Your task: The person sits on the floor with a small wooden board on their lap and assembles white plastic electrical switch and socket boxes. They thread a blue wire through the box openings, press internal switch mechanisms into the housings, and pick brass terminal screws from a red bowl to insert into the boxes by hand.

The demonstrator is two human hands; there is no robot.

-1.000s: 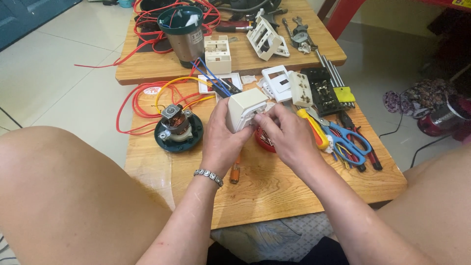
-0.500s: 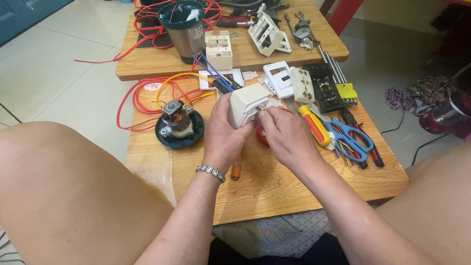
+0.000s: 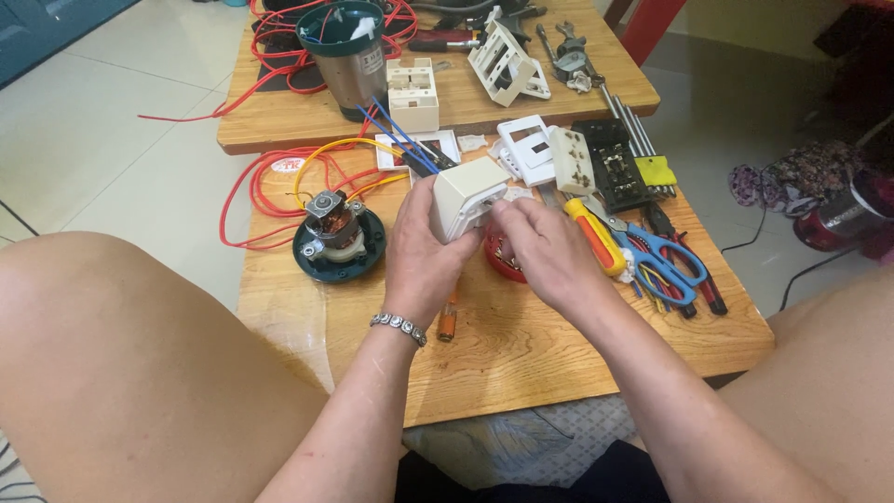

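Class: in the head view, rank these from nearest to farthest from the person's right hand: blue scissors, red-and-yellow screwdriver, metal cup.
1. Screwdriver, just right of the right hand.
2. Scissors, farther right.
3. Cup, far table, upper left.

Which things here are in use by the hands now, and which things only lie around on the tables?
In use:
left hand
right hand
white socket box, held by both hands
blue wires running toward the box

Lying about:
blue scissors
yellow-handled screwdriver
small motor on a green base
red bowl
metal cup
wrenches
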